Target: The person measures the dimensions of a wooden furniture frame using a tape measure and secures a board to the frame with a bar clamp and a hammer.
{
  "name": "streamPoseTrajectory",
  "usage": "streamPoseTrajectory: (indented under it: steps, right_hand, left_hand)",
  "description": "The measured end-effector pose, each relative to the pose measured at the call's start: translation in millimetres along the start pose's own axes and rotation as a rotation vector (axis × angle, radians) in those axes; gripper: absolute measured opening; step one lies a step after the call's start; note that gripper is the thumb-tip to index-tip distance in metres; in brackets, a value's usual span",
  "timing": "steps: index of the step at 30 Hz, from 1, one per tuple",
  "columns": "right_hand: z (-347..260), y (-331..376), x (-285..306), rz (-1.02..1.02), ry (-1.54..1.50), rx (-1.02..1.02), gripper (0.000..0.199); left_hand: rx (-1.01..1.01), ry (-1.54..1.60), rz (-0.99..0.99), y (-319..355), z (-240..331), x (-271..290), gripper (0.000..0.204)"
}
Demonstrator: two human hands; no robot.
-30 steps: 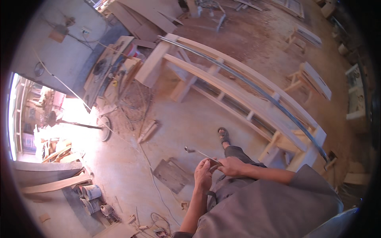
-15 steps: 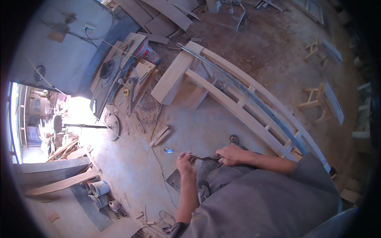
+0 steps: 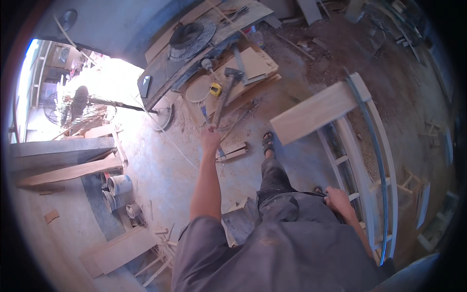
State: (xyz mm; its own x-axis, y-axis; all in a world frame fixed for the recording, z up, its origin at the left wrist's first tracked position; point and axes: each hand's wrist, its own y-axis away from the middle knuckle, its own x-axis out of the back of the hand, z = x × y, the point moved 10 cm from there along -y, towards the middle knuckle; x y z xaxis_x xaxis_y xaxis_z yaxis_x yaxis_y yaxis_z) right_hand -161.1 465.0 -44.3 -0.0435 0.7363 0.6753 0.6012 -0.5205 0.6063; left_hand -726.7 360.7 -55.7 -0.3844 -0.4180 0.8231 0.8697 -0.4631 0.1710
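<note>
My left hand [image 3: 210,140] reaches forward, its fingers closed around a slender metal tool [image 3: 204,113] whose bluish, shiny end sticks out past them; its exact kind is unclear. Just beyond the fingers lies the wooden handle of a hammer [image 3: 224,101], on the boards of a low workbench [image 3: 168,80]. A yellow tape measure [image 3: 215,89] rests beside the hammer. My right hand [image 3: 338,200] is at my right side, fingers curled, near the hem of my grey shirt. A thin dark piece shows at its fingertips, too small to name.
A long curved wooden frame [image 3: 357,146] with a blue strip along it stands at my right. On the bench lie a dark wide-brimmed hat [image 3: 192,41] and a power tool [image 3: 208,65]. A fan [image 3: 80,104], buckets [image 3: 119,185] and planks [image 3: 73,170] stand left. Wood strips [image 3: 233,152] lie ahead.
My view has turned toward the workbench and come nearer to it. My right hand has left the tool and moved down to my right side; my left hand has stretched forward with the tool.
</note>
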Motion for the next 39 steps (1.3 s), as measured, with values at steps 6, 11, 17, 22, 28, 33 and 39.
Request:
streamPoseTrajectory:
  steps: [6, 11, 17, 22, 28, 33, 39]
  right_hand:
    - [-89.7, -61.5, 23.4, -0.079, -0.477, -0.127, 0.03]
    - [-91.8, -77.7, 45.4, -0.033, -0.269, -0.308, 0.029]
    - [-108.0, -101.8, 52.9, -0.047, -0.372, -0.354, 0.03]
    - [-100.7, -72.9, 35.9, 0.112, -0.509, -0.381, 0.029]
    - [-86.3, -34.0, 8.1, 0.226, -0.728, -0.389, 0.034]
    - [-87.7, 3.5, 11.6, 0.487, -1.274, -0.102, 0.048]
    - [-39.9, 85.8, -29.6, 0.571, -1.88, -0.113, 0.051]
  left_hand:
    - [-0.001, 0.041, -0.003, -166.5, -17.6, -28.1, 0.027]
    - [-0.408, -0.236, 0.094, -198.4, 50.8, -49.0, 0.036]
    - [-0.638, -0.428, -0.424, -202.8, 84.5, -106.7, 0.056]
    - [-0.439, -0.545, -0.406, -171.9, 127.8, -81.6, 0.049]
    - [-0.276, 0.106, -0.394, -116.3, 118.9, -57.1, 0.047]
    - [-0.475, 0.273, -1.047, 168.8, 226.8, -107.1, 0.05]
    - [-0.973, 0.146, -1.348, 431.0, 262.8, -136.5, 0.049]
